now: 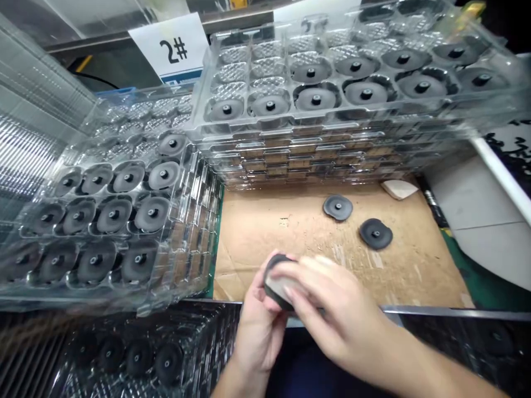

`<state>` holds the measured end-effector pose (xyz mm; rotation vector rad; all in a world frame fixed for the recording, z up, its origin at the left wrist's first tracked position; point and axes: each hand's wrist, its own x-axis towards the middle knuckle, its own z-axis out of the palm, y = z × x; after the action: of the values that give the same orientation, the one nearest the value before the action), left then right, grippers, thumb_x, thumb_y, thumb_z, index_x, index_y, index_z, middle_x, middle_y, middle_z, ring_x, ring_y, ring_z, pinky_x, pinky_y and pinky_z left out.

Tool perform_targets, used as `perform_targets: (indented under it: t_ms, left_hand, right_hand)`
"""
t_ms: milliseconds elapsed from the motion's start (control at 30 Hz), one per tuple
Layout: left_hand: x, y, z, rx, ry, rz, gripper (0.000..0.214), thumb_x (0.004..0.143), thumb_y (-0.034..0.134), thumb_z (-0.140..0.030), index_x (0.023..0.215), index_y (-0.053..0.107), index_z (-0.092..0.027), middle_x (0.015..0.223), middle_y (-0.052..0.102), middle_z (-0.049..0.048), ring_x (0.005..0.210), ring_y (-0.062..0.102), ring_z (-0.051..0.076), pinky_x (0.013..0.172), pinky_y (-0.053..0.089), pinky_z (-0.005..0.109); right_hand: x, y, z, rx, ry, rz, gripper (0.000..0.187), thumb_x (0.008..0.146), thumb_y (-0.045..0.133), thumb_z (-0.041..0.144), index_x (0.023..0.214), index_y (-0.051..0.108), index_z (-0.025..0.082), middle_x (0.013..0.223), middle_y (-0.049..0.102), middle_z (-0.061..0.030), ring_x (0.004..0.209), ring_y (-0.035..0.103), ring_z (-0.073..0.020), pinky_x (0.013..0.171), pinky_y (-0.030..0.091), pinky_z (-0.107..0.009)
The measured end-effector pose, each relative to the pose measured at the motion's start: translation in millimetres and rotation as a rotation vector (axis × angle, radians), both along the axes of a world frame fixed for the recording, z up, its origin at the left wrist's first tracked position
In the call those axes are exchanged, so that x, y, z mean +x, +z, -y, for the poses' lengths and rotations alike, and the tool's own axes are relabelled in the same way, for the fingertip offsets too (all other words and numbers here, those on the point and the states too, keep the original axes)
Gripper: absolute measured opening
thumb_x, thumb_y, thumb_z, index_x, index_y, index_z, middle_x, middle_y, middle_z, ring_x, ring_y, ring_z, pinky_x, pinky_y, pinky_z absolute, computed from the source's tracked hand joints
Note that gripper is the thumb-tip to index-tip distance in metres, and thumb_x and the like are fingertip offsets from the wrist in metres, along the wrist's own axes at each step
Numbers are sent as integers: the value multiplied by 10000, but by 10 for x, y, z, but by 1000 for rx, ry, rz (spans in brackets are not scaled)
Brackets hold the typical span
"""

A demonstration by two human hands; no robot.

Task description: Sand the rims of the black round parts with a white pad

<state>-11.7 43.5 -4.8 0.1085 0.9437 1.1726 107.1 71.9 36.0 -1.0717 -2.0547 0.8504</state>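
My left hand (259,320) grips a dark grey round disc (271,262) by its edge, above the front of the cardboard. My right hand (332,298), blurred by motion, closes over the disc's face. Its fingers press a pale flat piece (280,288) against the disc; whether this is paper or cloth I cannot tell. Two similar discs lie on the cardboard beyond my right hand: a grey disc (338,207) and a darker disc (375,233), each with a small hub in its middle.
Stacked clear plastic trays (249,124) holding discs stand at the back, more trays (176,221) on the left. Cardboard (253,221) covers the worktop. A folded pale piece (399,189) and a black marker (433,207) lie right, beside a white bin (477,193). A "2#" sign (172,47) stands behind.
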Motion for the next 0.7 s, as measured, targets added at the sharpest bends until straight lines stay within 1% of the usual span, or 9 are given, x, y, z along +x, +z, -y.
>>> perform_targets:
  t_ms: [100, 233, 300, 367, 467, 533, 567, 633, 700]
  left_hand:
    - [-3, 47, 7, 34, -48, 0, 515, 529, 851, -323, 1015, 698, -244, 929, 738, 24, 895, 671, 169, 858, 508, 228]
    - [-9, 87, 11, 55, -47, -25, 620, 420, 887, -304, 1012, 702, -283, 1025, 731, 3, 942, 672, 197, 844, 515, 226]
    - [32, 99, 15, 44, -63, -30, 624, 408, 891, -300, 1004, 707, -281, 1014, 733, 5, 977, 660, 217, 857, 512, 246]
    - [79, 114, 20, 58, -95, -32, 552, 468, 877, -281, 995, 713, -258, 1001, 731, 20, 1027, 636, 230, 907, 486, 270]
    - [85, 138, 29, 106, -116, -18, 484, 549, 844, -284, 1011, 706, -245, 1027, 722, 30, 1009, 641, 216, 931, 470, 282]
    - [59, 133, 36, 117, -135, 30, 532, 517, 852, -310, 1023, 697, -259, 1051, 719, 23, 964, 660, 208, 881, 500, 270]
    - [51, 122, 41, 114, -145, 62, 561, 492, 857, -325, 1026, 695, -263, 1059, 718, 21, 953, 665, 204, 857, 511, 258]
    - [61, 90, 54, 111, -153, 114, 594, 459, 866, -334, 1023, 694, -265, 1060, 718, 16, 955, 661, 185, 843, 507, 221]
    - [98, 67, 75, 76, -173, 123, 606, 472, 868, -333, 1045, 684, -265, 1067, 712, 17, 979, 648, 179, 892, 485, 228]
  right_hand:
    - [37, -28, 62, 154, -62, -60, 273, 898, 410, 100, 1122, 566, 84, 895, 671, -110, 806, 605, -212, 732, 493, -367]
    - [85, -39, 183, 116, 15, -107, 256, 876, 431, 62, 1087, 561, 126, 860, 681, -65, 720, 592, -162, 669, 484, -296]
    - [86, -22, 161, 120, -72, -83, 240, 879, 423, 74, 1059, 574, 121, 875, 679, -74, 729, 597, -176, 670, 478, -313]
    - [99, 5, 115, 162, -139, -66, 249, 893, 408, 99, 1077, 575, 98, 878, 671, -96, 767, 607, -204, 705, 477, -348]
    - [215, 30, 133, 135, -21, -95, 249, 904, 410, 102, 1100, 563, 118, 861, 666, -76, 782, 611, -185, 717, 484, -318]
    - [344, 30, 203, 49, 57, -70, 237, 899, 425, 94, 1080, 561, 163, 835, 661, -40, 739, 605, -154, 682, 484, -276]
    - [403, 31, 235, 20, 40, -40, 229, 897, 430, 97, 1067, 560, 180, 821, 657, -29, 708, 598, -145, 656, 479, -266]
    - [479, 54, 252, 30, -72, 49, 229, 905, 421, 112, 1071, 561, 185, 778, 643, -25, 652, 572, -147, 605, 449, -277]
    - [487, 106, 189, 146, -132, 95, 234, 930, 396, 141, 1059, 588, 177, 749, 634, -31, 643, 548, -160, 586, 400, -304]
